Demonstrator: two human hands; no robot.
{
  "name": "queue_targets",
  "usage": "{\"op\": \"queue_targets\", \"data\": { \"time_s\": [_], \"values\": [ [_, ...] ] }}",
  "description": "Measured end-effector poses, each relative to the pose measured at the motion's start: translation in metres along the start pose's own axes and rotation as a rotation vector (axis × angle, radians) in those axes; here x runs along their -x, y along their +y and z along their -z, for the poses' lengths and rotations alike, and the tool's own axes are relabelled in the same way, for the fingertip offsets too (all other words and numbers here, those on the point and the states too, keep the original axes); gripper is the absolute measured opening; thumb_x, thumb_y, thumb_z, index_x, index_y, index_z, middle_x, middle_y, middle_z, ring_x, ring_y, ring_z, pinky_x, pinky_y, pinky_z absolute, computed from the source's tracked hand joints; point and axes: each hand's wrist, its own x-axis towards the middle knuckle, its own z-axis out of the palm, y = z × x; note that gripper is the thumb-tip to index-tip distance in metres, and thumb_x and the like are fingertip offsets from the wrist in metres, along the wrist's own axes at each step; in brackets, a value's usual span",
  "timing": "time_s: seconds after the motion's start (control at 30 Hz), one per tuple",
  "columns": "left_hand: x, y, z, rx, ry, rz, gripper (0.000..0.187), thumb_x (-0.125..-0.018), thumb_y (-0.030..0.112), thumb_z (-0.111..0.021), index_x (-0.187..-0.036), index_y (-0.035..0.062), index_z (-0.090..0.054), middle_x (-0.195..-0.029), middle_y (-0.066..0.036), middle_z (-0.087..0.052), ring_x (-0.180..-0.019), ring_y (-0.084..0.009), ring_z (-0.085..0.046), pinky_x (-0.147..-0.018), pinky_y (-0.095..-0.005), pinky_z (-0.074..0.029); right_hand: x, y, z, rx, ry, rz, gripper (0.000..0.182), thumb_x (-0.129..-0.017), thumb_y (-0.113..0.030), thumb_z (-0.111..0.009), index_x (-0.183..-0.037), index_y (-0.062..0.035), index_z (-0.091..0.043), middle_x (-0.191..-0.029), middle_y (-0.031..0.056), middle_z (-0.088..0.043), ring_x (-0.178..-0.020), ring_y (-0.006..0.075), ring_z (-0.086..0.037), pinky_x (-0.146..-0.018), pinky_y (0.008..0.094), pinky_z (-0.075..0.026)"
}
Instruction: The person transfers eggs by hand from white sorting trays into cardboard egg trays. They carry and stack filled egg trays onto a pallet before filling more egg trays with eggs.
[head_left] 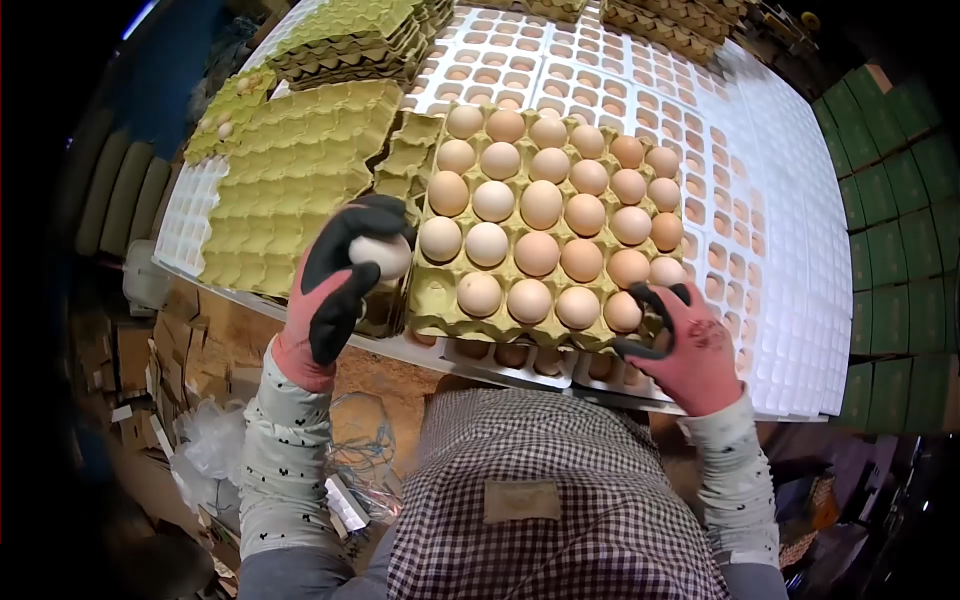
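Note:
My left hand (340,280), in a pink glove with black palm and fingers, is closed around a pale egg (380,257) at the left edge of a yellow-green pulp egg tray (433,300). Brown and cream eggs (541,204) fill nearly every cup of this tray; its front left cup holds no egg. At the front right corner, my right hand (680,335), gloved alike, has thumb and fingers curled round an egg (623,312) that still sits in the tray. The corner cup behind these fingers is hidden.
White plastic trays (790,300) cover the table, several cups holding eggs. Pulp trays (300,190) lie at left, with a stack (350,55) behind them. Green boxes (890,230) are piled at right. Cardboard (150,370) and tangled string (360,440) lie on the floor.

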Motion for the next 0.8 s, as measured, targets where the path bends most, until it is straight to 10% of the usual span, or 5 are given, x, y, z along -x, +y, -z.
{"op": "queue_targets", "data": {
  "time_s": [0.17, 0.43, 0.57, 0.7, 0.8],
  "values": [
    [0.008, -0.017, -0.043, -1.250, -0.359, -0.309, 0.073, -0.057, 0.022, -0.085, -0.124, 0.0110, -0.056, -0.115, -0.015, -0.059, -0.092, -0.0320, -0.063, -0.079, -0.0406, -0.049, -0.009, -0.025, 0.008, 0.152, 0.012, -0.019, 0.049, -0.068, -0.023, -0.080, -0.110, -0.0120, -0.057, -0.099, 0.0100, -0.056, -0.087, 0.0294, -0.061, -0.066, 0.0396, -0.052],
    [-0.002, 0.017, -0.063, -1.217, -0.379, -0.387, 0.053, -0.070, 0.017, -0.073, -0.122, 0.0170, -0.060, -0.126, -0.019, -0.050, -0.092, -0.0325, -0.061, -0.074, -0.0414, -0.050, -0.031, -0.050, -0.020, 0.366, -0.044, 0.191, 0.048, -0.068, -0.024, -0.079, -0.113, -0.0206, -0.063, -0.112, 0.0104, -0.052, -0.098, 0.0320, -0.055, -0.072, 0.0381, -0.054],
    [0.006, 0.009, -0.102, -1.297, -0.354, -0.399, 0.043, -0.070, 0.019, -0.074, -0.112, 0.0163, -0.066, -0.127, -0.020, -0.049, -0.088, -0.0338, -0.061, -0.070, -0.0414, -0.051, -0.004, 0.000, 0.009, -1.307, -0.101, -0.364, 0.051, -0.076, -0.023, -0.081, -0.119, -0.0071, -0.059, -0.126, 0.0106, -0.057, -0.108, 0.0241, -0.060, -0.090, 0.0325, -0.051],
    [-0.001, 0.012, -0.100, -1.014, -0.243, -0.136, 0.052, -0.063, 0.019, -0.083, -0.110, 0.0095, -0.066, -0.123, -0.018, -0.053, -0.103, -0.0354, -0.062, -0.087, -0.0418, -0.051, 0.045, 0.063, 0.012, -1.709, -0.116, -0.271, 0.081, -0.073, 0.000, -0.080, -0.141, -0.0072, -0.035, -0.118, 0.0131, -0.062, -0.097, 0.0192, -0.063, -0.078, 0.0333, -0.056],
    [0.002, 0.005, -0.094, -0.408, -0.037, 0.100, 0.062, -0.063, 0.020, -0.085, -0.117, 0.0012, -0.059, -0.127, -0.015, -0.053, -0.117, -0.0274, -0.055, -0.097, -0.0411, -0.047, 0.074, 0.116, 0.004, -1.893, -0.147, -0.396, 0.056, -0.095, -0.040, -0.058, -0.138, -0.0074, -0.042, -0.114, 0.0127, -0.063, -0.084, 0.0191, -0.065, -0.059, 0.0317, -0.055]
  ]
}}
